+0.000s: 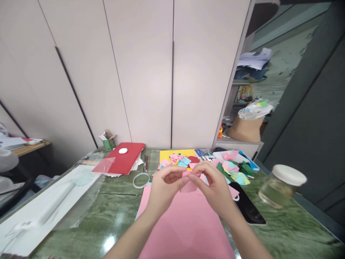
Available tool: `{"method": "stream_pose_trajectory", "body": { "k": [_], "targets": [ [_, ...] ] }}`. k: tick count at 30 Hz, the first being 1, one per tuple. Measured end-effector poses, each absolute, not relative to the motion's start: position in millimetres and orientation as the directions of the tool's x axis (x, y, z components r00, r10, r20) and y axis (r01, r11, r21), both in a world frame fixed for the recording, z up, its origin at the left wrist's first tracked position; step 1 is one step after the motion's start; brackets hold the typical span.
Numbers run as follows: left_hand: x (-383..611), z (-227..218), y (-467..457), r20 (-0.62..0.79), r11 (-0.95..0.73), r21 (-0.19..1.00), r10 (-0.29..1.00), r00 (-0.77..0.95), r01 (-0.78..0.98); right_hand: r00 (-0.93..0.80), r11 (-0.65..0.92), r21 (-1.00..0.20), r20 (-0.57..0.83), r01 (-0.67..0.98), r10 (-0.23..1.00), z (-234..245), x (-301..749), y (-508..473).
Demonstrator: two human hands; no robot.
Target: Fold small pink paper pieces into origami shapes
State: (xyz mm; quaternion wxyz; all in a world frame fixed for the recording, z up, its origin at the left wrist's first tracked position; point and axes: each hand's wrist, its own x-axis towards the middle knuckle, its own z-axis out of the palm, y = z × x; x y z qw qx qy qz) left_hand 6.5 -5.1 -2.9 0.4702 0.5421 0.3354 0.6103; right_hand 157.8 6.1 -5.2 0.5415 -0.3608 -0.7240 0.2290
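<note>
Both my hands meet above a large pink paper sheet (pixel 185 226) on the green marble table (pixel 118 212). My left hand (pixel 164 187) and my right hand (pixel 212 187) pinch a small pink paper piece (pixel 189 184) between their fingertips, fingers curled closed on it. Behind them lies a yellow sheet (pixel 167 155) with several small pink and blue paper squares (pixel 178 160) on it.
A tape ring (pixel 141 180) lies left of my hands. A red folder (pixel 125 158) and two pens (pixel 145 162) sit farther back. A pile of coloured paper scraps (pixel 234 169), a black tablet (pixel 246 207) and a lidded glass jar (pixel 281 185) are on the right. Clear plastic wrap (pixel 67 190) covers the left.
</note>
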Motion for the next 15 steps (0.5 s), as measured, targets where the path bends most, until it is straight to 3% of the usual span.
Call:
{"method": "stream_pose_trajectory", "body": {
  "k": [3, 6, 10, 15],
  "targets": [
    [6.3, -4.2, -4.2, 0.307, -0.304, 0.937, 0.952, -0.007, -0.171, -0.083, 0.554, -0.822, 0.548, 0.133, 0.833, -8.5, 154.7, 7.6],
    [5.1, -7.3, -1.1, 0.286, -0.294, 0.944, 0.955, -0.073, -0.149, -0.126, 0.458, -0.889, 0.454, 0.009, 0.882, -8.5, 155.5, 9.5],
    [4.2, -8.9, 1.6, 0.290, -0.304, 0.938, 0.952, -0.102, -0.166, -0.215, 0.379, -0.925, 0.375, -0.021, 0.902, -6.4, 158.8, 10.6],
    [3.5, -6.4, -0.7, 0.326, -0.335, 0.925, 0.942, -0.080, -0.180, -0.154, 0.376, -0.926, 0.375, -0.020, 0.914, -5.1, 157.1, 8.1]
  ]
}}
